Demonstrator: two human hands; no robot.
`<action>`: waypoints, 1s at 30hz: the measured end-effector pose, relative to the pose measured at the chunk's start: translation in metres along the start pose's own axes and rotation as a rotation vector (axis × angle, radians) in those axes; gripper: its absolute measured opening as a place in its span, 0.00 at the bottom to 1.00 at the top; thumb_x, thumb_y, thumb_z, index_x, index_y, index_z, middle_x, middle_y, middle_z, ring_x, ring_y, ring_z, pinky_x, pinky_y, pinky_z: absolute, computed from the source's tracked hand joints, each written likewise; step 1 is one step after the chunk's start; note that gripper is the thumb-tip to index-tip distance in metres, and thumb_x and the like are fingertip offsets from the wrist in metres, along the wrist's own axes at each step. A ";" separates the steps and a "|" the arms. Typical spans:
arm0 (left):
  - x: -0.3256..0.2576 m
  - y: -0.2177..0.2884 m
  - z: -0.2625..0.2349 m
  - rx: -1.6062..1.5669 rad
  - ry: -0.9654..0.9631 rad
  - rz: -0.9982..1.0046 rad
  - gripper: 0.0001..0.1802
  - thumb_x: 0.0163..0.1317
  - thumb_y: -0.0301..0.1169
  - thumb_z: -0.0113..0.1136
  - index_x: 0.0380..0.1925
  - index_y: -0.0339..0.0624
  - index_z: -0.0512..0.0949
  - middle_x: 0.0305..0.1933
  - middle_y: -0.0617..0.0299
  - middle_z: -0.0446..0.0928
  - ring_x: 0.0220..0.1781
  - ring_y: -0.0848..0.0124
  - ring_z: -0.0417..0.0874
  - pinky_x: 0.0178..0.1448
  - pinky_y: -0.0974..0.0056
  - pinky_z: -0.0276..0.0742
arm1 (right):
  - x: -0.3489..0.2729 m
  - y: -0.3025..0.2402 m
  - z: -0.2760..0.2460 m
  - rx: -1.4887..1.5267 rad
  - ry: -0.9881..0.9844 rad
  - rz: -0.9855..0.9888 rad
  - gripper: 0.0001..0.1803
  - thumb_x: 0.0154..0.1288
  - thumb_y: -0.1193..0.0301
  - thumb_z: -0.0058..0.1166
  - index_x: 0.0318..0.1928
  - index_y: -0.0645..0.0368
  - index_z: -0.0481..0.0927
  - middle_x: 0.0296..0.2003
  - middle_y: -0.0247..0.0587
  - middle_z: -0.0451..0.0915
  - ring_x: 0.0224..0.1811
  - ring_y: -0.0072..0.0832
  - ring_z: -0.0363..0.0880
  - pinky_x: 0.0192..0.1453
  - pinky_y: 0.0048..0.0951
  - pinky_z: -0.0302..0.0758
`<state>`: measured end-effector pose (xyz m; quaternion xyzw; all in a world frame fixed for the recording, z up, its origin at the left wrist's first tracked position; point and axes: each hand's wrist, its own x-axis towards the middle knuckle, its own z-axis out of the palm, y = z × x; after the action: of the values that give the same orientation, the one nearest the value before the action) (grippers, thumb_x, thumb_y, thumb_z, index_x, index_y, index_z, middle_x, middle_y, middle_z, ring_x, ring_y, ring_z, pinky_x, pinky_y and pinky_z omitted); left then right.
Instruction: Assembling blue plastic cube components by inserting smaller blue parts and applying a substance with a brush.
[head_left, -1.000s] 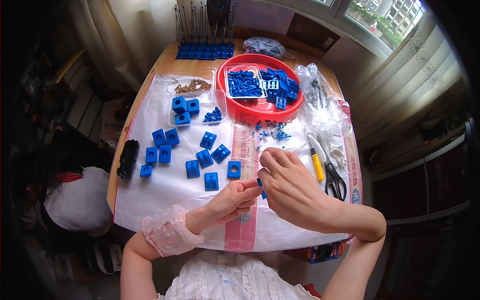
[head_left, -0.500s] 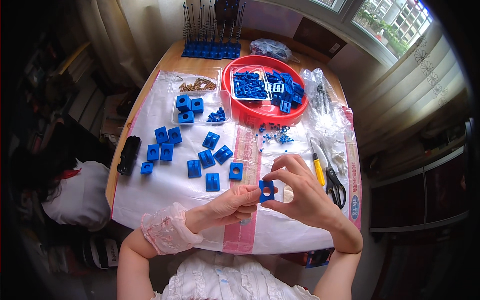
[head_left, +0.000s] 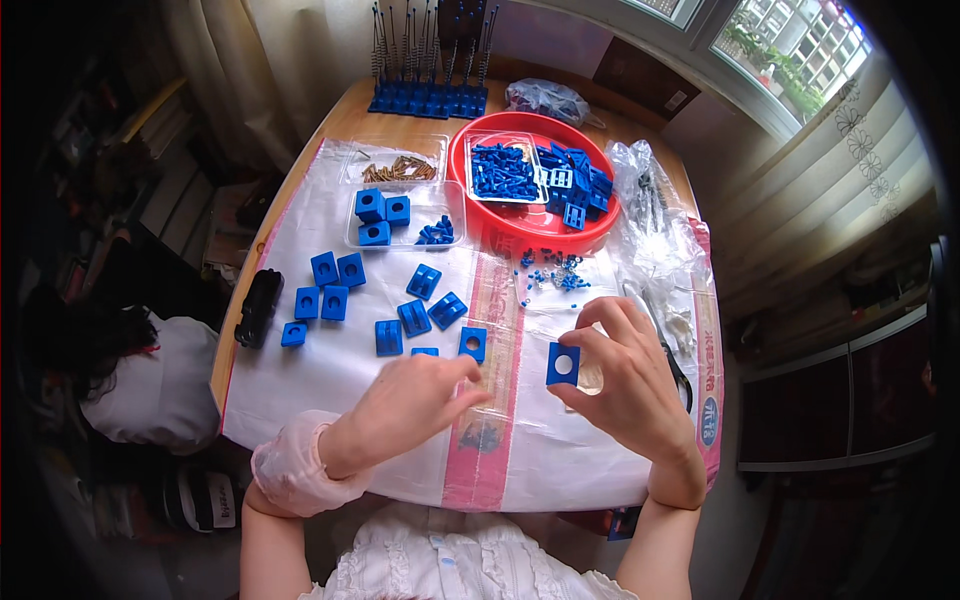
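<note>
My right hand (head_left: 640, 390) pinches a flat blue square block with a round hole (head_left: 562, 349) between thumb and fingertips, its holed face turned up toward me. To its left, my left hand (head_left: 400, 405) holds nothing that I can see, with thumb and forefinger apart. A blue block with a hole (head_left: 480, 351) lies on the sheet just beyond the left fingertips. Behind that hand a blue slotted block (head_left: 424, 351) is mostly hidden. Further off lie several slotted blue blocks (head_left: 413, 318) and, to the left, several blue holed cubes (head_left: 335, 303).
A red basin (head_left: 480, 215) holds blue parts. Beside it, clear plastic boxes (head_left: 460, 236) contain brass-coloured pieces and blue cubes. Tiny blue and clear bits (head_left: 560, 275) lie nearer. Black scissors (head_left: 683, 385) are partly behind my right hand. A black case (head_left: 260, 310) sits at the left edge.
The hands have separated. My left hand has let go of the holed block and drawn left; my right hand has carried it rightward and slightly away from me.
</note>
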<state>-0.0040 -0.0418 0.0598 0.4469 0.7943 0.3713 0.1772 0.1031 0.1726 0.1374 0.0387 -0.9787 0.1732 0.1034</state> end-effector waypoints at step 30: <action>0.004 -0.005 -0.019 -0.348 -0.029 -0.188 0.19 0.62 0.32 0.65 0.52 0.40 0.79 0.41 0.59 0.82 0.39 0.72 0.84 0.38 0.68 0.80 | -0.006 0.006 0.000 -0.002 0.043 0.006 0.20 0.41 0.71 0.73 0.38 0.61 0.82 0.45 0.40 0.74 0.54 0.41 0.71 0.59 0.41 0.69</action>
<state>-0.0208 -0.0478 0.0684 0.3386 0.7539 0.4781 0.2973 0.1082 0.1781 0.1344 0.0320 -0.9765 0.1734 0.1239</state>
